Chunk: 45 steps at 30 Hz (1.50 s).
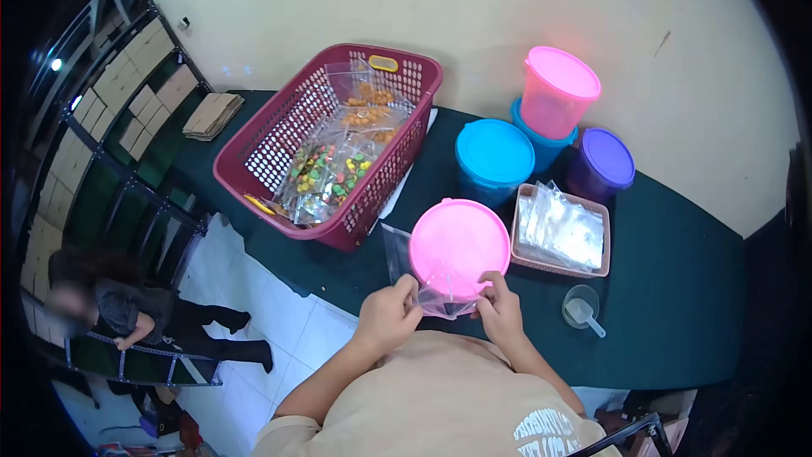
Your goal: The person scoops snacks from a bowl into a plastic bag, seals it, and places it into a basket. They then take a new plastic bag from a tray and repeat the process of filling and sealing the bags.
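Both of my hands hold one small clear plastic bag (pixel 446 298) by its top edge, just above the near rim of a pink lidded tub (pixel 459 241). My left hand (pixel 388 315) pinches the bag's left side. My right hand (pixel 500 306) pinches its right side. The bag looks empty, with the pink lid showing through it. Another clear bag (pixel 394 250) lies flat on the green tablecloth (pixel 677 288) left of the tub.
A maroon basket (pixel 254 165) holds several bags of coloured candy. Blue tub (pixel 494 156), stacked pink tub (pixel 559 89) and purple tub (pixel 602 162) stand behind. A pink tray (pixel 529 264) holds clear bags. A small scoop (pixel 584 311) lies right. Another person (pixel 127 313) is on the floor at left.
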{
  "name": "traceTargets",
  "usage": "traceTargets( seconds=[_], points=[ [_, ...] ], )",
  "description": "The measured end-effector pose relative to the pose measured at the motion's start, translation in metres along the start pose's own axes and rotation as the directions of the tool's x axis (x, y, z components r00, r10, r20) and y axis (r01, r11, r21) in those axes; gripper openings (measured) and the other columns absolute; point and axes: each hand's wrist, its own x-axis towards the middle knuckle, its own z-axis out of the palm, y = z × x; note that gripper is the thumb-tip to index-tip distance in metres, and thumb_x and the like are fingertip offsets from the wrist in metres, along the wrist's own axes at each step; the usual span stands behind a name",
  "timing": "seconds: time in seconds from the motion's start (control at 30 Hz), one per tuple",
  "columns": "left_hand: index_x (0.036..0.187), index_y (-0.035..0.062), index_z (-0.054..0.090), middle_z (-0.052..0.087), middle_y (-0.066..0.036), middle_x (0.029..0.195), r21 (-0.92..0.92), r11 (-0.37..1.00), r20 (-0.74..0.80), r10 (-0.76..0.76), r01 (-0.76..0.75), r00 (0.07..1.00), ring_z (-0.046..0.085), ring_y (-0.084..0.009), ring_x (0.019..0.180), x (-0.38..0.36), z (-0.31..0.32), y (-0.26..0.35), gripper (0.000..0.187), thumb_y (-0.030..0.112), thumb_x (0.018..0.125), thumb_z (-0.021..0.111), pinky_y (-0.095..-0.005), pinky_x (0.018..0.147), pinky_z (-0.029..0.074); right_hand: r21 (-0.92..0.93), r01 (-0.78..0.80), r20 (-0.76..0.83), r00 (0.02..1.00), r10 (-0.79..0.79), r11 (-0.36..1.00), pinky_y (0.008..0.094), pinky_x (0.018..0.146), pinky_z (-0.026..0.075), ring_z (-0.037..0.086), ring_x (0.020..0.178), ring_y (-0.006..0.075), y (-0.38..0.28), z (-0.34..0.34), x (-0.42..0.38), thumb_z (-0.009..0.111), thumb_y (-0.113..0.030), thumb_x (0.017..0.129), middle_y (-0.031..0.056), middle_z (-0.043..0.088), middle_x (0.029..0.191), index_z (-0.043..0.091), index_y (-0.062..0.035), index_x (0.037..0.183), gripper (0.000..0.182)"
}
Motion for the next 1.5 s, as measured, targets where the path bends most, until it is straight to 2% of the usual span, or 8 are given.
traceTargets(
  seconds=[0.07,0.1,0.3,0.4,0.73,0.8,1.03,1.5],
  points=[
    [0.096,0.0096,0.052,0.059,-0.012,0.086,0.083,0.932,-0.104,0.359,-0.352,0.927,0.058,-0.0280,0.083,0.005,-0.001,-0.006,0.029,0.009,0.069,0.064,-0.0425,0.076,0.042,0.098,-0.022,0.051,0.999,0.017,0.995,0.0274,0.052,0.046,0.057,0.055,0.0115,0.005,-0.003,0.005,0.045,0.002,0.081,0.0061,0.055,0.060,0.055,-0.0036,0.104,0.026],
    [0.115,0.0134,0.048,0.053,-0.013,0.115,0.119,0.875,-0.076,0.479,-0.469,0.875,0.049,-0.0320,0.109,0.009,-0.001,-0.009,0.053,0.020,0.068,0.072,-0.0507,0.094,0.034,0.075,0.010,0.082,0.997,-0.016,0.997,0.0271,0.052,0.047,0.057,0.054,0.0112,0.003,-0.006,0.007,0.045,0.003,0.081,0.0061,0.056,0.060,0.057,-0.0034,0.103,0.026],
    [0.137,0.0258,0.037,0.023,-0.018,0.147,0.117,0.747,0.036,0.655,-0.654,0.755,0.018,-0.0439,0.136,0.024,0.007,0.014,0.098,0.054,0.054,0.080,-0.0663,0.105,0.013,0.175,-0.013,0.126,0.992,-0.009,0.984,0.0260,0.051,0.046,0.057,0.054,0.0096,-0.021,0.000,0.007,0.044,0.003,0.084,0.0056,0.058,0.062,0.059,-0.0018,0.102,0.024],
    [0.141,0.0317,0.027,0.017,-0.022,0.149,0.156,0.738,0.108,0.648,-0.656,0.754,0.013,-0.0485,0.136,0.033,0.012,0.012,0.110,0.059,0.048,0.081,-0.0695,0.103,0.011,0.218,-0.007,0.155,0.988,-0.027,0.976,0.0245,0.048,0.047,0.058,0.053,0.0103,-0.022,0.003,0.005,0.044,0.006,0.083,0.0048,0.057,0.062,0.056,-0.0005,0.105,0.026],
    [0.137,0.0323,0.036,0.018,-0.019,0.150,0.215,0.736,0.149,0.624,-0.642,0.767,0.014,-0.0481,0.135,0.037,0.016,0.010,0.106,0.053,0.044,0.083,-0.0758,0.097,0.006,0.279,-0.054,0.187,0.982,0.001,0.959,0.0230,0.055,0.045,0.058,0.058,0.0096,-0.026,0.003,0.000,0.046,0.005,0.083,0.0066,0.061,0.066,0.052,-0.0008,0.108,0.026],
    [0.143,0.0368,0.020,0.016,-0.023,0.150,0.213,0.705,0.153,0.660,-0.677,0.736,0.015,-0.0494,0.135,0.038,0.017,0.006,0.119,0.059,0.044,0.082,-0.0765,0.096,0.005,0.257,-0.048,0.194,0.981,-0.003,0.965,0.0249,0.058,0.046,0.059,0.060,0.0100,-0.024,0.000,0.000,0.046,0.003,0.084,0.0069,0.061,0.067,0.053,-0.0018,0.107,0.025],
    [0.140,0.0346,0.031,0.018,-0.020,0.150,0.184,0.671,0.220,0.684,-0.719,0.695,0.015,-0.0441,0.137,0.044,0.010,0.015,0.111,0.057,0.045,0.082,-0.0749,0.099,0.008,0.166,0.025,0.207,0.976,-0.060,0.986,0.0277,0.059,0.046,0.056,0.062,0.0101,-0.018,0.001,-0.001,0.047,0.000,0.082,0.0080,0.059,0.068,0.053,-0.0031,0.105,0.023],
    [0.137,0.0310,0.032,0.038,-0.014,0.131,0.146,0.691,0.110,0.700,-0.708,0.706,0.036,-0.0362,0.123,0.048,-0.003,0.007,0.108,0.053,0.045,0.083,-0.0738,0.099,0.009,0.177,-0.112,0.242,0.968,0.067,0.978,0.0312,0.057,0.049,0.062,0.058,0.0173,-0.023,-0.007,0.001,0.048,-0.002,0.082,0.0103,0.059,0.063,0.048,-0.0035,0.102,0.021]
  ],
)
